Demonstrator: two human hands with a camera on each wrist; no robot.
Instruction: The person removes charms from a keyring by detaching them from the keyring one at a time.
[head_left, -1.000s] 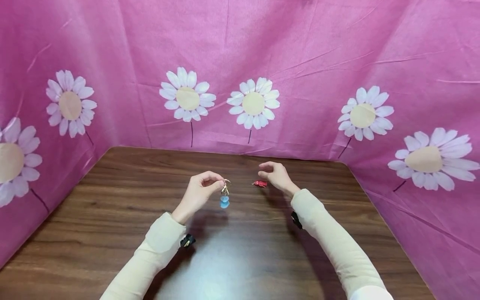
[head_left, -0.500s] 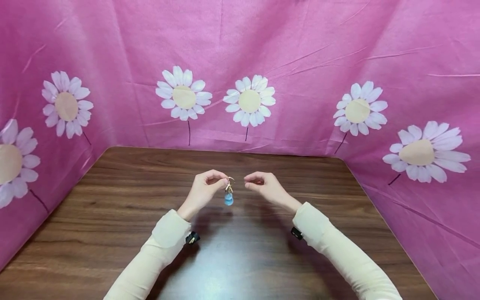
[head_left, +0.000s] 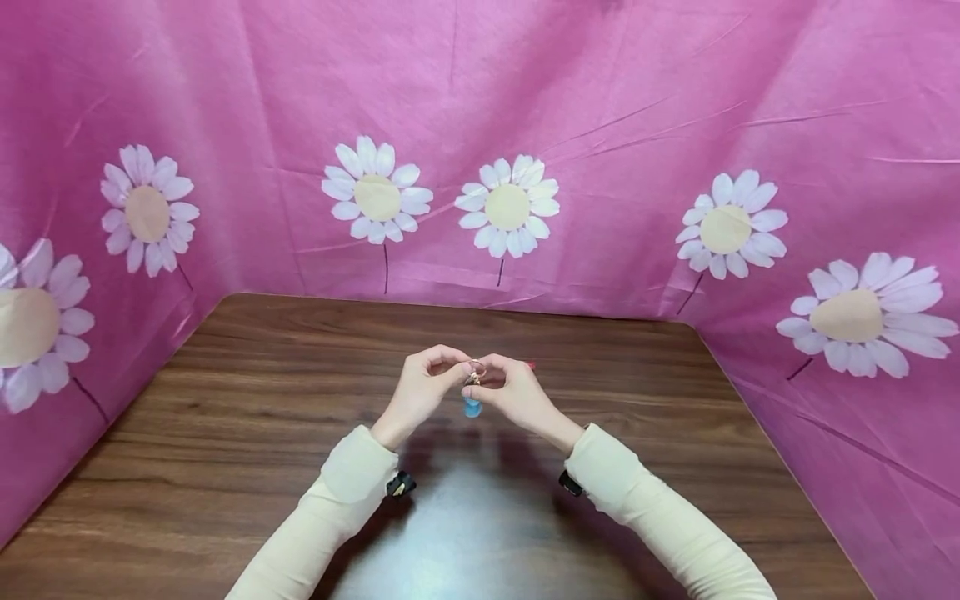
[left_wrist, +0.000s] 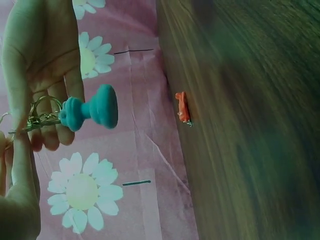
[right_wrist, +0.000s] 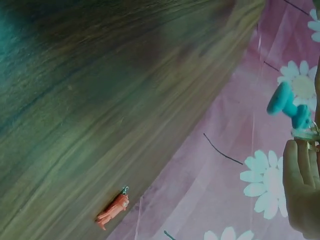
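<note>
A keychain with a gold ring (head_left: 478,364), gold-coloured links and a blue dumbbell-shaped charm (left_wrist: 102,107) hangs between the two hands, above the table. My left hand (head_left: 422,385) pinches the ring between thumb and forefinger. From the other side, my right hand (head_left: 521,393) has its thumb and forefinger curled on the ring and links, partly hiding them. In the right wrist view the blue charm (right_wrist: 287,105) hangs free of the fingers. A small red figure charm (left_wrist: 183,107) with a metal clasp lies on the table, mostly hidden behind the right hand in the head view.
The brown wood-grain table (head_left: 247,433) reaches back to a pink cloth (head_left: 615,100) with white flowers, which encloses its back and both sides. Each forearm wears a pale sleeve (head_left: 352,475) with a dark device at the wrist.
My right hand has moved left from beside the red figure charm to the ring of the keychain. The left hand, with the keychain, has shifted slightly to the right.
</note>
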